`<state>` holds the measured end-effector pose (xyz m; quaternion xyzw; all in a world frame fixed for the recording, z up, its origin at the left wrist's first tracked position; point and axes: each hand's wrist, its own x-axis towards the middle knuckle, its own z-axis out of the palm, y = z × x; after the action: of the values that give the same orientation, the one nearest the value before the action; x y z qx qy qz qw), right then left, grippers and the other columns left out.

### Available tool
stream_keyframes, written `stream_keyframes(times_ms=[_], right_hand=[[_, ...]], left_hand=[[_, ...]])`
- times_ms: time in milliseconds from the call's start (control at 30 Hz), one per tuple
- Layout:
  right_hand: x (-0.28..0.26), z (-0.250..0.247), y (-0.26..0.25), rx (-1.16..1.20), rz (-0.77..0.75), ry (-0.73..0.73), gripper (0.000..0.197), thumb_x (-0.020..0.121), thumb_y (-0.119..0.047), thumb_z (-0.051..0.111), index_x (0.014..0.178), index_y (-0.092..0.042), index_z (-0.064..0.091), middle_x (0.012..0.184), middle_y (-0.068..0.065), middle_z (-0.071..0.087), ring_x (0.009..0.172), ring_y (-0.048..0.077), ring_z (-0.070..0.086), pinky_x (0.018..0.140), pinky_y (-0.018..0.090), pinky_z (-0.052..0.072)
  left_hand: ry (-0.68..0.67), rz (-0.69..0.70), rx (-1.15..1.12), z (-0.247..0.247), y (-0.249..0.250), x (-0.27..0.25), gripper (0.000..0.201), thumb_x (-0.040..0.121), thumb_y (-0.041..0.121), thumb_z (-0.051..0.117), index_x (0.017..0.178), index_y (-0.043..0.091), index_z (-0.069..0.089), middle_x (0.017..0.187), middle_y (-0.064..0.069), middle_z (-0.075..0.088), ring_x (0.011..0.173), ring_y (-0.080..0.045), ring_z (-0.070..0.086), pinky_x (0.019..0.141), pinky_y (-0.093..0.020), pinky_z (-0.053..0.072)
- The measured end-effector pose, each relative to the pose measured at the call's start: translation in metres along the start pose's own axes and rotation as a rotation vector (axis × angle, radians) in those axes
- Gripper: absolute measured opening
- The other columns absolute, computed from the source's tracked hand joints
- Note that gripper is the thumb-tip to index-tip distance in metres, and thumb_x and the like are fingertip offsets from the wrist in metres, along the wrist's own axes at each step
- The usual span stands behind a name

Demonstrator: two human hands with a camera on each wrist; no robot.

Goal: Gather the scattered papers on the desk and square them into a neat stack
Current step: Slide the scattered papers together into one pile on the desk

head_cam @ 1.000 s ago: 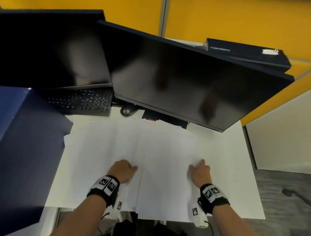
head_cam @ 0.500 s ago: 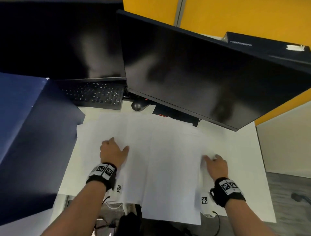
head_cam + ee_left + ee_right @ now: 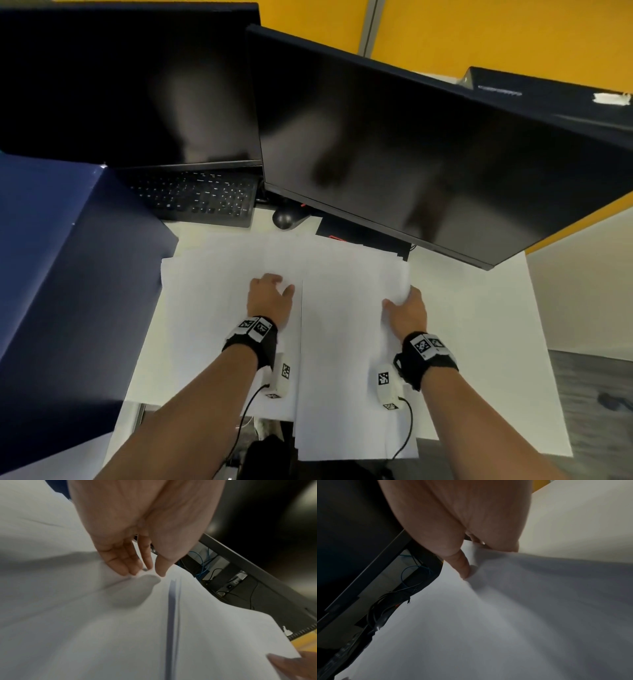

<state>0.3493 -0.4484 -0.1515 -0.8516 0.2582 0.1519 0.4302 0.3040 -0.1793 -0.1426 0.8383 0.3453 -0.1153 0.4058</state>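
Observation:
Several white paper sheets (image 3: 342, 342) lie overlapped across the white desk (image 3: 496, 342), some hanging over its front edge. My left hand (image 3: 270, 298) rests on the left sheets (image 3: 68, 608), its straight fingertips (image 3: 132, 572) touching the paper. My right hand (image 3: 406, 308) grips the right edge of the middle sheets: in the right wrist view the thumb (image 3: 462, 566) presses on top of the papers (image 3: 505, 615) while the fingers go under the lifted edge.
Two dark monitors (image 3: 394, 144) overhang the back of the desk, with a black keyboard (image 3: 202, 198) and a mouse (image 3: 284, 217) beneath them. A dark blue partition (image 3: 61, 291) borders the desk's left side. Cables (image 3: 406, 588) hang behind the monitor stand.
My left hand moved right toward the middle of the papers. My right hand shifted in from the right and lifted the sheets' right edge, narrowing the spread.

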Motion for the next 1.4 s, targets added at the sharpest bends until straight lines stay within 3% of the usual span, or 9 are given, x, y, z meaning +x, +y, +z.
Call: stream_keyframes(times_ms=[267, 433, 633, 733, 933, 1067, 1133, 1267, 1400], right_hand=[[-0.029, -0.019, 0.037, -0.043, 0.072, -0.061, 0.075, 0.085, -0.036, 0.072, 0.144, -0.007, 0.039, 0.132, 0.016, 0.058, 0.118, 0.031, 0.058, 0.103, 0.038, 0.047], [-0.051, 0.014, 0.048, -0.073, 0.066, -0.068, 0.071, 0.085, -0.019, 0.066, 0.146, -0.002, 0.033, 0.141, 0.02, 0.049, 0.127, 0.038, 0.051, 0.108, 0.051, 0.043], [-0.062, 0.0, 0.045, -0.117, 0.097, -0.094, 0.072, 0.086, -0.023, 0.064, 0.147, -0.004, 0.033, 0.142, 0.02, 0.047, 0.126, 0.038, 0.052, 0.107, 0.045, 0.044], [-0.077, -0.015, 0.052, -0.38, 0.058, -0.081, 0.047, 0.096, -0.019, 0.052, 0.137, 0.003, 0.044, 0.135, 0.025, 0.047, 0.119, 0.039, 0.053, 0.099, 0.035, 0.042], [-0.109, 0.001, 0.062, -0.669, -0.05, -0.169, 0.03, 0.097, -0.019, 0.046, 0.112, 0.002, 0.061, 0.118, 0.019, 0.062, 0.107, 0.033, 0.061, 0.083, 0.031, 0.045], [-0.098, -0.009, 0.054, -0.508, 0.038, -0.121, 0.044, 0.092, -0.03, 0.053, 0.124, 0.001, 0.057, 0.124, 0.019, 0.059, 0.112, 0.035, 0.059, 0.092, 0.033, 0.046], [-0.081, -0.022, 0.05, -0.402, 0.073, -0.079, 0.055, 0.092, -0.033, 0.058, 0.135, 0.001, 0.051, 0.134, 0.021, 0.055, 0.122, 0.035, 0.054, 0.102, 0.035, 0.041], [-0.045, -0.044, 0.036, -0.236, 0.121, 0.01, 0.064, 0.091, -0.037, 0.063, 0.14, 0.002, 0.049, 0.142, 0.02, 0.054, 0.129, 0.034, 0.052, 0.106, 0.034, 0.039], [-0.018, -0.035, 0.017, -0.132, 0.128, 0.024, 0.079, 0.082, -0.051, 0.066, 0.139, 0.0, 0.05, 0.142, 0.017, 0.055, 0.125, 0.034, 0.057, 0.11, 0.04, 0.041]], left_hand=[[-0.281, -0.043, 0.409, -0.005, -0.022, -0.033, 0.066, 0.092, 0.055, 0.055, 0.137, 0.006, 0.053, 0.136, -0.012, 0.06, 0.125, -0.031, 0.058, 0.098, -0.034, 0.046], [-0.287, 0.02, 0.276, 0.02, -0.016, -0.057, 0.028, 0.096, 0.028, 0.052, 0.075, 0.01, 0.057, 0.078, -0.005, 0.062, 0.082, -0.028, 0.061, 0.073, -0.031, 0.051], [-0.243, 0.025, 0.202, 0.008, -0.023, -0.068, 0.048, 0.102, 0.046, 0.035, 0.09, 0.008, 0.062, 0.087, -0.006, 0.063, 0.083, -0.024, 0.057, 0.076, -0.029, 0.043], [-0.325, 0.003, 0.288, -0.011, -0.04, -0.068, 0.053, 0.1, 0.044, 0.035, 0.072, 0.01, 0.065, 0.075, -0.01, 0.073, 0.08, -0.028, 0.07, 0.084, -0.032, 0.054], [-0.372, 0.086, 0.281, -0.003, -0.049, -0.094, 0.043, 0.092, 0.018, 0.053, 0.049, 0.016, 0.055, 0.056, -0.003, 0.063, 0.069, -0.03, 0.071, 0.066, -0.031, 0.058], [-0.239, 0.063, 0.25, -0.013, -0.053, -0.083, 0.026, 0.092, 0.036, 0.056, 0.1, 0.019, 0.074, 0.103, -0.003, 0.074, 0.101, -0.025, 0.068, 0.084, -0.026, 0.049], [-0.088, -0.002, 0.228, -0.032, -0.062, -0.062, 0.045, 0.088, 0.044, 0.062, 0.125, 0.018, 0.065, 0.124, -0.008, 0.066, 0.117, -0.028, 0.06, 0.1, -0.033, 0.048], [0.199, -0.168, 0.324, -0.072, -0.071, -0.017, 0.076, 0.08, 0.057, 0.064, 0.134, 0.007, 0.05, 0.133, -0.021, 0.049, 0.124, -0.04, 0.047, 0.102, -0.05, 0.044], [0.087, -0.271, 0.219, -0.079, -0.063, 0.012, 0.08, 0.081, 0.055, 0.068, 0.138, 0.005, 0.044, 0.139, -0.018, 0.05, 0.128, -0.038, 0.05, 0.105, -0.048, 0.044]])
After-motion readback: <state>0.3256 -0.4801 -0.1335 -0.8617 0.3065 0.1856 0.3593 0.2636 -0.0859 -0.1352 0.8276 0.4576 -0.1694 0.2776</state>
